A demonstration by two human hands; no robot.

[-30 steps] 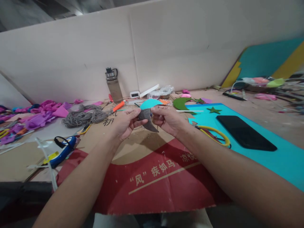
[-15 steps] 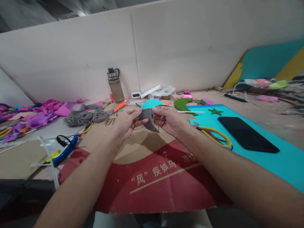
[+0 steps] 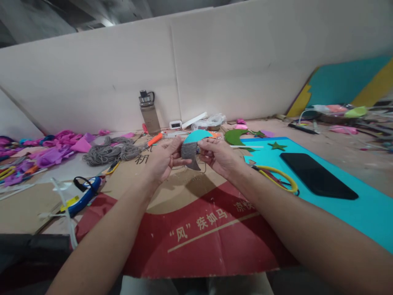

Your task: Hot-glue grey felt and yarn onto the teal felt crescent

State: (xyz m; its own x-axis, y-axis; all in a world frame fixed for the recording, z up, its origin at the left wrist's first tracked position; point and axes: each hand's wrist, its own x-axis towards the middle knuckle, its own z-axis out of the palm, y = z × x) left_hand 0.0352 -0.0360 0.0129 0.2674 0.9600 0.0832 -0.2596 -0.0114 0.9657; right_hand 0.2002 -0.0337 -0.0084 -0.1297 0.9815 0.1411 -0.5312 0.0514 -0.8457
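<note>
Both hands hold a small grey, curved, pointed piece of felt-like material (image 3: 189, 153) up over the cardboard sheet (image 3: 190, 229). My left hand (image 3: 162, 159) pinches its left side with thumb and fingers closed. My right hand (image 3: 216, 157) pinches its right edge, fingers curled. The piece's tip points down and to the right. A turquoise half-round cutout (image 3: 196, 135) lies just behind the hands on the table.
A brown water bottle (image 3: 149, 112) stands by the white back wall. Grey cord (image 3: 107, 150) and pink scraps (image 3: 58, 143) lie left; a blue tool (image 3: 81, 196) nearer. Right: turquoise foam sheet (image 3: 353, 209) with black phone (image 3: 317, 176), yellow hoop (image 3: 281, 177), green star (image 3: 276, 146) and green cutout (image 3: 235, 136).
The grey piece has been turned more upright and shifted slightly left between my hands. The camera has tipped a little; the hands stay in about the same place.
</note>
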